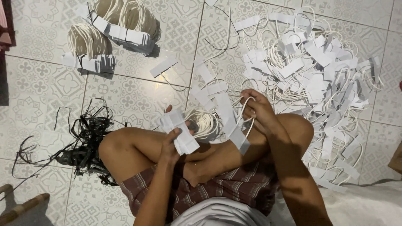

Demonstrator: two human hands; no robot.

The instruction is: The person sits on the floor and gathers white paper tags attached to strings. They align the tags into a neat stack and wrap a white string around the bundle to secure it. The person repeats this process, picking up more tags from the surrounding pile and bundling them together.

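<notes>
I sit cross-legged on a patterned tile floor. My left hand (171, 144) grips a stack of white paper tags (180, 129) with their white cord loops (204, 121) bunched behind it. My right hand (258, 111) pinches the cord loop of a single white tag (238, 136) that hangs down between my hands, above my knee. A few loose tags lie on the floor just beyond my hands.
A big loose heap of white tags with cord loops (314, 71) spreads at the right. Two tied bundles of tags (121, 25) (88, 52) lie at the upper left. Black plastic strips (86, 140) tangle at my left knee. A wooden piece (21, 207) shows bottom left.
</notes>
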